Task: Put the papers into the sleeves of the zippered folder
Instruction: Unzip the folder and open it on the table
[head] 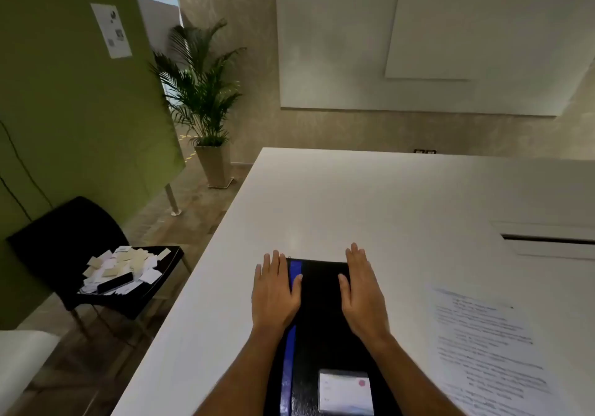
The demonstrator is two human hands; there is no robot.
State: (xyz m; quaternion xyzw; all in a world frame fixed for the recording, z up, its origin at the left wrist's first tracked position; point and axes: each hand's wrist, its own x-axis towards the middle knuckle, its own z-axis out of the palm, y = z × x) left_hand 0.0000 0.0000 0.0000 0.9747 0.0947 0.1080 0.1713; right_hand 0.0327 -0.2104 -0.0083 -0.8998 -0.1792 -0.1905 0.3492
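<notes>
Now | left grip (277, 293) released, flat on zippered folder (322, 306) (closed) | right grip (362, 293) likewise | papers (483, 344) beside

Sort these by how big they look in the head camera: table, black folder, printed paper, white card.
1. table
2. black folder and printed paper: too alike to rank, both cut off below
3. white card

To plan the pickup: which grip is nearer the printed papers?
Right. The right grip rests on the zippered folder, toward the printed papers; the left grip lies at its blue-striped edge, farther off.
</notes>
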